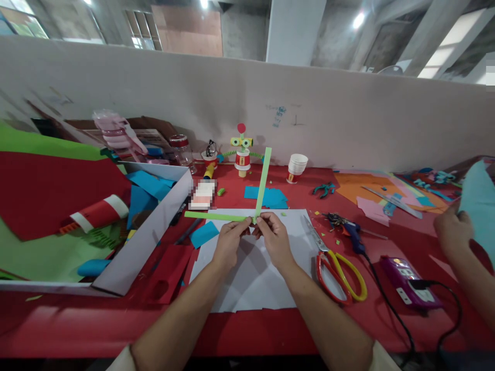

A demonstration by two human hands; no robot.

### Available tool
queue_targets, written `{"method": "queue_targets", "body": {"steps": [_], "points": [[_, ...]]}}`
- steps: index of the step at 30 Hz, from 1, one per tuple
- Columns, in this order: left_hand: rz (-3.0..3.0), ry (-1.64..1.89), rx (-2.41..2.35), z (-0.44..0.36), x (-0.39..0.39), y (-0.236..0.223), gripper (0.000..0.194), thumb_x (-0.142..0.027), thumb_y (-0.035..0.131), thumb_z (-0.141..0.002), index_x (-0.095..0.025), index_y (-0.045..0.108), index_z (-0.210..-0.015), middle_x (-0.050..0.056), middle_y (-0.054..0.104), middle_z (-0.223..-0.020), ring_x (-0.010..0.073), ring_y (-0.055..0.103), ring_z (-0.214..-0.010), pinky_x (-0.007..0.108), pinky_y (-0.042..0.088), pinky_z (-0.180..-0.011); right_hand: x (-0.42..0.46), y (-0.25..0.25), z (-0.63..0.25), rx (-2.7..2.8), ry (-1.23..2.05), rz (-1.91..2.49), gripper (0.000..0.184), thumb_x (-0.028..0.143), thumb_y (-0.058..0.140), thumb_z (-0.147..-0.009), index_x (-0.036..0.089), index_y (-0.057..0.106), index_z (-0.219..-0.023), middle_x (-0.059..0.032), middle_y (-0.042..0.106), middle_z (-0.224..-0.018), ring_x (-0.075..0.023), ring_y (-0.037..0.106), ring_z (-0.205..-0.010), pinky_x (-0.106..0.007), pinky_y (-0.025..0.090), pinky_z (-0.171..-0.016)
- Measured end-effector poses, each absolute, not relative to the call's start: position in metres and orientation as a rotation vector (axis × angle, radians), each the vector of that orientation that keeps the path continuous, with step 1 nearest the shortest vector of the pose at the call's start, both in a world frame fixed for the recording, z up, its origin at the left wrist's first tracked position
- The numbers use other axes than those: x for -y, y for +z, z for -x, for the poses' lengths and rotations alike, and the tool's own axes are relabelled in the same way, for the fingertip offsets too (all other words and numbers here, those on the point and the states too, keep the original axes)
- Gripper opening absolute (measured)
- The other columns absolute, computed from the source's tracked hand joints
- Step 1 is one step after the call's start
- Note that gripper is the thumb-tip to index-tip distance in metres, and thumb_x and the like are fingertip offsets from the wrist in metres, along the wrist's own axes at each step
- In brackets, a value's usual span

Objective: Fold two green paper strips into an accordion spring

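The left hand [227,239] and the right hand [275,238] are close together, each with thumb and fingers pinched narrow where two green strips [263,180] meet in a corner, above the white paper [253,288]. One strip points left, the other points away from the person. On the wall [174,87] there is blue handwriting [278,117], but I cannot read it surely. The cup figure [243,158] and the stacked cups [297,165] carry red bands with yellow labels, whose letters are too small to read.
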State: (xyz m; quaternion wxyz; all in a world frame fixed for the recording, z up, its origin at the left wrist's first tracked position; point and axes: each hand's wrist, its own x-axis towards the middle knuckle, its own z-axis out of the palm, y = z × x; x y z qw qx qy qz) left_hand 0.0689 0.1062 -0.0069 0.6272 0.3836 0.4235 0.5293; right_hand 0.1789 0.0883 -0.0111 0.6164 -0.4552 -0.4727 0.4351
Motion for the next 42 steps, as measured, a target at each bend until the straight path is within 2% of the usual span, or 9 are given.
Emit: {"method": "queue_targets", "body": {"steps": [4, 9, 14, 20, 28, 42], "points": [[-0.946, 1.193, -0.937, -0.068, -0.106, -0.01, 0.022, -0.034, 0.074, -0.063, -0.017, 0.063, -0.054, -0.001, 0.054, -0.057, 0.0137, 0.047, -0.062, 0.027, 0.037, -0.063, -0.087, -0.009, -0.179, 1.085, 0.989, 1.055, 0.015, 0.035, 0.056, -0.082, 0.02, 0.056, -0.078, 0.0029, 0.056, -0.064, -0.0104, 0.053, -0.054, -0.023, 0.044, -0.052], [-0.951, 1.199, -0.974, -0.068, -0.107, -0.012, 0.02, -0.034, 0.074, -0.062, -0.017, 0.066, -0.057, 0.001, 0.057, -0.058, 0.0146, 0.05, -0.062, 0.027, 0.038, -0.063, -0.086, -0.009, -0.179, 1.09, 1.009, 1.076, 0.015, 0.036, 0.057, -0.08, 0.021, 0.057, -0.08, 0.0022, 0.058, -0.067, -0.0108, 0.054, -0.055, -0.023, 0.046, -0.052], [-0.991, 1.216, -0.946, -0.068, -0.105, -0.008, 0.022, -0.032, 0.071, -0.065, -0.017, 0.063, -0.052, 0.0, 0.057, -0.056, 0.0139, 0.05, -0.06, 0.027, 0.038, -0.063, -0.087, -0.009, -0.18, 1.091, 1.021, 1.064, 0.014, 0.034, 0.058, -0.079, 0.02, 0.057, -0.079, 0.0024, 0.059, -0.066, -0.0106, 0.055, -0.055, -0.023, 0.046, -0.052], [-0.984, 1.176, -0.774, -0.065, -0.107, -0.009, 0.007, -0.023, 0.068, -0.066, -0.017, 0.068, -0.064, 0.001, 0.061, -0.065, 0.0138, 0.051, -0.064, 0.028, 0.041, -0.068, -0.089, -0.007, -0.182, 1.04, 1.053, 1.039, 0.013, 0.032, 0.06, -0.079, 0.02, 0.058, -0.078, 0.0041, 0.057, -0.057, -0.0098, 0.053, -0.052, -0.022, 0.044, -0.051], [-0.775, 1.104, -0.781, -0.065, -0.113, -0.017, 0.016, -0.028, 0.076, -0.06, -0.016, 0.067, -0.066, 0.002, 0.06, -0.064, 0.0128, 0.051, -0.06, 0.028, 0.042, -0.061, -0.088, -0.006, -0.18, 1.041, 1.085, 1.033, 0.012, 0.031, 0.06, -0.079, 0.02, 0.057, -0.076, 0.0046, 0.056, -0.056, -0.0101, 0.052, -0.052, -0.023, 0.043, -0.051], [-0.846, 1.077, -0.809, -0.064, -0.111, -0.016, 0.022, -0.033, 0.076, -0.063, -0.013, 0.071, -0.069, 0.0, 0.054, -0.054, 0.0105, 0.048, -0.054, 0.026, 0.038, -0.057, -0.09, -0.019, -0.177, 1.013, 1.092, 0.995, 0.017, 0.033, 0.068, -0.073, 0.021, 0.057, -0.073, 0.0044, 0.058, -0.058, -0.0107, 0.056, -0.05, -0.022, 0.044, -0.047]]}}
